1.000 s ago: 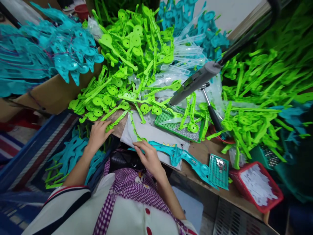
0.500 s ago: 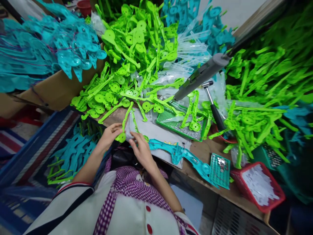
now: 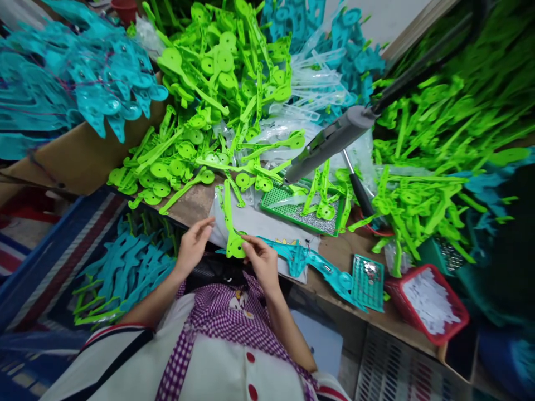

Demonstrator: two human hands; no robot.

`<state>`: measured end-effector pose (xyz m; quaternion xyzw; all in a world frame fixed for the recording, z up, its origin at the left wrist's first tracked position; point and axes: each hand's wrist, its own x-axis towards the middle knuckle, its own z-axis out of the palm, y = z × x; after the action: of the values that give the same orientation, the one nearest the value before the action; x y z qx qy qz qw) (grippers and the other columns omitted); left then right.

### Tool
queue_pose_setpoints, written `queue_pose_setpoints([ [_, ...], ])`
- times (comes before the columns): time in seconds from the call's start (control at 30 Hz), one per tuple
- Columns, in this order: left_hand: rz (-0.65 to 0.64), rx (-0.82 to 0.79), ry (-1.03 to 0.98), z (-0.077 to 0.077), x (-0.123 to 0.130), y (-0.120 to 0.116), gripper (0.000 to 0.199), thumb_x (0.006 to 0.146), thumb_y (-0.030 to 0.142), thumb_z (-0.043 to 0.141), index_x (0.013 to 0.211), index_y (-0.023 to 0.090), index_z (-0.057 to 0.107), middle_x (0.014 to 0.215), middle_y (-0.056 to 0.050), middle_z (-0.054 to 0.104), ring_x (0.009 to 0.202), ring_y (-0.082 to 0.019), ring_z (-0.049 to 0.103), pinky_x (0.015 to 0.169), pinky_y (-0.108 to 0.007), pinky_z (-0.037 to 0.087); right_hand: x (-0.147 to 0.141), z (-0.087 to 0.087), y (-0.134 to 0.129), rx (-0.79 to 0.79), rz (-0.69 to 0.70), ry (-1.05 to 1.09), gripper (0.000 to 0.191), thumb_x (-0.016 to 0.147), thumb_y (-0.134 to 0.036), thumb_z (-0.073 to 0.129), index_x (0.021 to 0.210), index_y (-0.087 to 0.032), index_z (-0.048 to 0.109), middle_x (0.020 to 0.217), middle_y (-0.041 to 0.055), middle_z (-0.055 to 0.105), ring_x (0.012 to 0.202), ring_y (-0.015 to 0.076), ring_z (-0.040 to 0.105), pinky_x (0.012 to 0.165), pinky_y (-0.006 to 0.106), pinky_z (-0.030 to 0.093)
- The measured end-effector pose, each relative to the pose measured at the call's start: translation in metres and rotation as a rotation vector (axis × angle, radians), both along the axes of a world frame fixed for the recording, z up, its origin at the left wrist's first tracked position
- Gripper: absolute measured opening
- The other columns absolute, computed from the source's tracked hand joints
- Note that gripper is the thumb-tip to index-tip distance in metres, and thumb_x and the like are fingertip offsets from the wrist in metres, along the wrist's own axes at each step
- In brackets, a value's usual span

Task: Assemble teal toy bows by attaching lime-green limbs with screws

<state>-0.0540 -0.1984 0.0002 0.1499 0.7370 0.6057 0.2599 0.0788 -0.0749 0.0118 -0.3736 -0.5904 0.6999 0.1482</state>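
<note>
A long lime-green plastic part (image 3: 228, 214) with a round disc at its near end is pinched at the disc by my right hand (image 3: 263, 262). My left hand (image 3: 194, 248) is just left of the part, its fingers apart and holding nothing. Beneath them lies a pale cloth (image 3: 254, 223) at the bench's front edge. A turquoise assembly (image 3: 298, 259) rests on the cloth and bench, right of my right hand. A grey power screwdriver (image 3: 330, 142) hangs over a green tray (image 3: 288, 206) of small metal pieces.
Piles of green parts (image 3: 225, 61) cover the back of the bench. Turquoise parts fill a box (image 3: 83, 161) at left and a blue crate (image 3: 25, 262) below. A hammer (image 3: 361, 195), a small teal tray (image 3: 368, 284) and a red basket (image 3: 393, 289) are on the right.
The green part has moved from near my left hand to my right hand, which now pinches its disc. My left hand has come off it. The whole view has shifted slightly.
</note>
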Motion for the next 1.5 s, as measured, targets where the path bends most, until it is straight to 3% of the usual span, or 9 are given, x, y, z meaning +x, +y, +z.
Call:
queue_pose_setpoints([
  [0.17,-0.04,-0.128,0.495,-0.009,-0.032,0.009,0.042,0.095,0.049,0.043,0.107,0.018,0.068,0.115,-0.011,0.07,0.112,-0.022,0.064,0.099,-0.039,0.05,-0.004,-0.011,0.006,-0.053,0.031,-0.015,0.032,0.071,-0.044,0.07,0.089,-0.019,0.074,0.061,-0.0025,0.062,0.043,0.0071,0.047,0.043,0.022,0.043],
  [0.4,-0.158,-0.213,0.768,-0.025,-0.053,0.037,0.045,0.1,0.043,0.033,0.12,0.018,0.065,0.125,-0.011,0.067,0.12,-0.021,0.059,0.107,-0.042,0.045,-0.016,-0.016,0.007,-0.078,0.036,-0.043,0.031,0.069,-0.042,0.069,0.087,-0.017,0.074,0.058,-0.0037,0.059,0.043,0.0066,0.045,0.042,0.021,0.041],
  [0.7,-0.273,-0.246,0.857,-0.037,-0.064,0.045,0.045,0.099,0.04,0.037,0.126,0.014,0.062,0.135,-0.014,0.061,0.126,-0.023,0.056,0.11,-0.043,0.042,-0.021,-0.017,0.011,-0.095,0.015,-0.072,0.031,0.065,-0.041,0.068,0.084,-0.017,0.074,0.052,-0.0045,0.056,0.042,0.0074,0.043,0.041,0.022,0.036],
  [1.13,-0.274,-0.236,0.857,-0.037,-0.068,0.046,0.039,0.097,0.034,0.043,0.123,0.014,0.064,0.133,-0.013,0.062,0.123,-0.023,0.06,0.107,-0.041,0.047,-0.022,-0.009,0.014,-0.032,0.024,-0.109,0.035,0.068,-0.045,0.066,0.086,-0.016,0.074,0.055,-0.003,0.057,0.044,0.0073,0.043,0.041,0.021,0.037],
  [1.3,-0.27,-0.253,0.894,-0.04,-0.067,0.048,0.039,0.097,0.035,0.042,0.124,0.016,0.063,0.133,-0.012,0.063,0.123,-0.023,0.059,0.107,-0.042,0.048,-0.019,-0.014,0.02,0.03,0.036,-0.127,0.038,0.072,-0.047,0.064,0.091,-0.016,0.075,0.06,-0.0014,0.062,0.044,0.008,0.045,0.043,0.022,0.04],
  [1.4,-0.268,-0.247,0.893,-0.041,-0.064,0.049,0.039,0.098,0.034,0.041,0.126,0.015,0.062,0.134,-0.013,0.062,0.124,-0.024,0.059,0.107,-0.042,0.047,-0.014,-0.016,0.021,0.143,0.115,-0.135,0.038,0.079,-0.047,0.06,0.095,-0.016,0.075,0.066,0.0011,0.066,0.049,0.0111,0.052,0.048,0.025,0.045],
  [1.5,-0.292,-0.248,0.899,-0.04,-0.063,0.049,0.039,0.098,0.033,0.041,0.124,0.014,0.062,0.134,-0.015,0.061,0.123,-0.024,0.059,0.106,-0.042,0.048,-0.008,-0.013,0.018,0.485,0.201,-0.179,0.034,0.088,-0.042,0.054,0.102,-0.018,0.074,0.084,0.0065,0.072,0.072,0.018,0.065,0.068,0.031,0.053],
])
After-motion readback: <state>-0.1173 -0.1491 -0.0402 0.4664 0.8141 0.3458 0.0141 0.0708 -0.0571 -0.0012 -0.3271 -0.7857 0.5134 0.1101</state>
